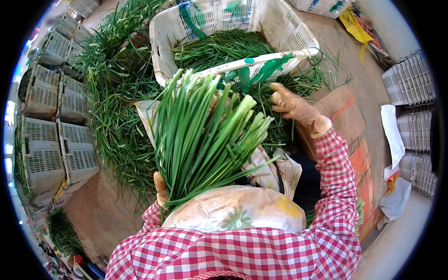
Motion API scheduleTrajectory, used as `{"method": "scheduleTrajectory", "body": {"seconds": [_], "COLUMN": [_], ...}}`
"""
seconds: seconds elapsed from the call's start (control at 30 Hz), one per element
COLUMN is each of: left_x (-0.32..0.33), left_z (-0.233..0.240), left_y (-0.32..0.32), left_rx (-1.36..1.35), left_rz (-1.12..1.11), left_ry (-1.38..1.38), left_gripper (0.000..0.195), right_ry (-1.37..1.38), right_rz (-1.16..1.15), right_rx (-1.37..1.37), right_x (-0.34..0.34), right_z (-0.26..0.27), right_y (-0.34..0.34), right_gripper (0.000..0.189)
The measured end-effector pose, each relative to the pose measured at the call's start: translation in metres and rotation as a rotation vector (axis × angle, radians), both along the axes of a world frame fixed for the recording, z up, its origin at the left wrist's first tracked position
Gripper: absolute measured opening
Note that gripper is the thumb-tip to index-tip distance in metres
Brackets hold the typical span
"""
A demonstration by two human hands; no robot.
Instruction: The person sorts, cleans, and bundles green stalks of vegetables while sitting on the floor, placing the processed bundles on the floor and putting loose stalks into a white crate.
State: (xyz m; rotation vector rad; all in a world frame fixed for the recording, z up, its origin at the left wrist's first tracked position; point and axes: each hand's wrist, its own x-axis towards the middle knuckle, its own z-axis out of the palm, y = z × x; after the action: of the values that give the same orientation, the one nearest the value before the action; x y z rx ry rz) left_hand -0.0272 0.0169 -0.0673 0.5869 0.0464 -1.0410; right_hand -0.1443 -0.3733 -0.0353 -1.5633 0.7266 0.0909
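A thick bunch of long green leaves, apparently garlic chives (203,140), lies across my lap with its cut ends pointing away from me. My left hand (161,187), in a tan glove, grips the bunch along its lower left side; most of its fingers are hidden under the leaves. To the right of the cut ends, my gloved right hand (297,108) is raised with fingers apart, holding nothing and slightly blurred. Beneath the bunch, a stained apron (238,206) with a leaf and flower print covers my lap.
A white plastic crate (234,64) with green tape stands ahead, partly filled with greens (224,47). Loose leaves (122,136) are heaped on the left. Stacked crates (43,150) line the left side. Flattened cardboard (339,119) lies right; more crates (409,78) stand by the wall.
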Motion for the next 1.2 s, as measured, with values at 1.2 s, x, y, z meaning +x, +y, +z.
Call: {"method": "scheduleTrajectory", "body": {"seconds": [1.2], "left_x": [0.011], "left_z": [-0.012], "left_y": [0.01], "left_rx": [-0.029], "left_rz": [-0.036], "left_ry": [-0.047], "left_gripper": [0.072], "right_ry": [0.124], "right_rz": [-0.273], "right_rx": [-1.847], "right_x": [-0.002], "right_z": [0.04], "right_y": [-0.07], "right_gripper": [0.013]}}
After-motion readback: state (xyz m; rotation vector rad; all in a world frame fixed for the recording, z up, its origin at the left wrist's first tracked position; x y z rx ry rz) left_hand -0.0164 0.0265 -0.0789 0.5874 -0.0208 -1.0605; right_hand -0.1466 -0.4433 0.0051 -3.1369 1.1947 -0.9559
